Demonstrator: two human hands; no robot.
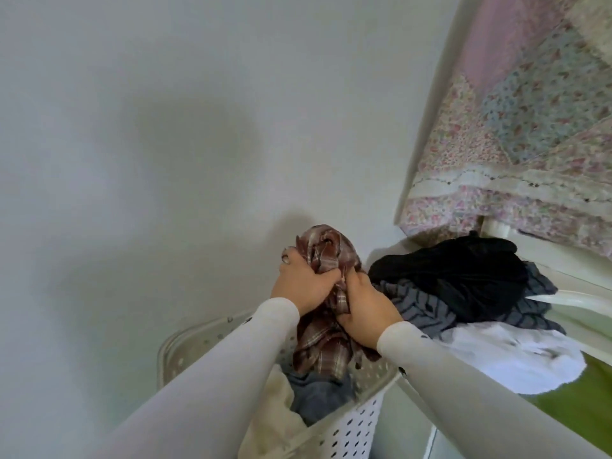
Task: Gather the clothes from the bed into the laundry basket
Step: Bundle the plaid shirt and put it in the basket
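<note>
Left hand (303,285) and right hand (366,311) grip plaid shirt (326,339) over laundry basket (351,425)

No words, labels, brand names, numbers or signs can be read anywhere here; the cloth shows only plaid, stripes and flower prints.
</note>
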